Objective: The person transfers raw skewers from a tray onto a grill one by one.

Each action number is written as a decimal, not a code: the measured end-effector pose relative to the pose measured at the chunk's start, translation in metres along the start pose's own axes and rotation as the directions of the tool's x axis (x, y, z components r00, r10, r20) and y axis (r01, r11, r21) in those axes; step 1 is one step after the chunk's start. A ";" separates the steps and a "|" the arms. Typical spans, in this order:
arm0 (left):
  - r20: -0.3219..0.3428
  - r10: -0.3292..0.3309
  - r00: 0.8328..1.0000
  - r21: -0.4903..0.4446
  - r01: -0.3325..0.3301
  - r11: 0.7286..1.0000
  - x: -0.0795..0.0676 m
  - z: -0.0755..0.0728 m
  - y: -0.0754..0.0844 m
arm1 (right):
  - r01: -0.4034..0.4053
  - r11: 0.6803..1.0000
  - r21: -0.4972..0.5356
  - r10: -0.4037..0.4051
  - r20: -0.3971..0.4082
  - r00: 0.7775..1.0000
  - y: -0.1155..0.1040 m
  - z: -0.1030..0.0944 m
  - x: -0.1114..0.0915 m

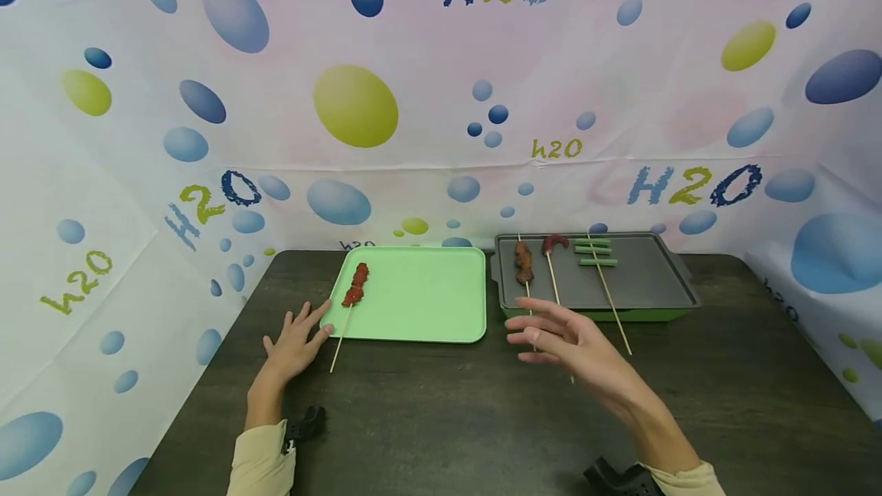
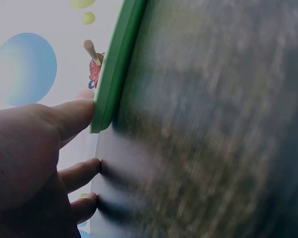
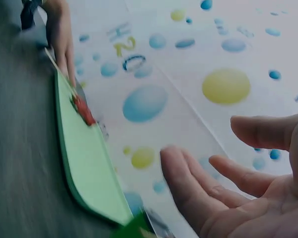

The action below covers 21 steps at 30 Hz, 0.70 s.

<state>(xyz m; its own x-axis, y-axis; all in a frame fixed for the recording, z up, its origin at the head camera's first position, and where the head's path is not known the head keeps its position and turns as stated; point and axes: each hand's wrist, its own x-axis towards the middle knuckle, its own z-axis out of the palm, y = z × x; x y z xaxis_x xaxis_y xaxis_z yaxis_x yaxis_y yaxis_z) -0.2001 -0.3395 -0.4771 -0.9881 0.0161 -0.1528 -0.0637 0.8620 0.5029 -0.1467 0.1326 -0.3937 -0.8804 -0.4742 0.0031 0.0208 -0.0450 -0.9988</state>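
Observation:
My left hand (image 1: pixel 292 350) has its fingers spread at the left edge of a light green tray (image 1: pixel 420 293). In the left wrist view its thumb (image 2: pixel 77 116) touches the tray's rim (image 2: pixel 120 64), while other fingertips rest on the table. On the tray's left side lies a skewer of red meat chunks (image 1: pixel 354 285), its stick hanging over the near rim. My right hand (image 1: pixel 579 347) holds nothing; it hovers with parted fingers in front of a grey griddle pan (image 1: pixel 648 274), partly hiding two skewer sticks. The right wrist view also shows that hand (image 3: pixel 248 198) empty.
Across the pan lie a brown meat skewer (image 1: pixel 524 262), a skewer with a curled dark red piece (image 1: pixel 555 242) and one with green stalks (image 1: pixel 596 252). Their sticks jut over the near edge. A printed curtain (image 1: pixel 427 44) hangs behind the dark table (image 1: pixel 441 419).

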 end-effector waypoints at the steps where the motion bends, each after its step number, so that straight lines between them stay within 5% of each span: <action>1: -0.001 -0.001 1.000 0.002 0.001 1.000 0.000 0.000 -0.001 | 0.000 1.000 0.002 0.000 0.009 1.000 0.001 0.006 0.003; 10: -0.005 0.003 1.000 0.005 -0.003 1.000 0.002 -0.003 0.000 | -0.052 0.992 0.113 0.048 0.035 0.998 0.017 0.052 0.036; 21: 0.005 0.019 1.000 -0.007 -0.019 1.000 -0.003 -0.002 -0.002 | -0.177 0.941 0.288 0.156 0.095 0.983 0.048 0.097 0.068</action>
<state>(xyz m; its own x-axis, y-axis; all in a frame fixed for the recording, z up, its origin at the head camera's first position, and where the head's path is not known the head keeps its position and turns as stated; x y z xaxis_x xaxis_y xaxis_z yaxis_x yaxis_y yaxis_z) -0.1974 -0.3421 -0.4764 -0.9884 0.0354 -0.1476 -0.0457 0.8578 0.5120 -0.1594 0.0135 -0.4369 -0.8174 -0.5568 -0.1477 0.3117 -0.2118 -0.9263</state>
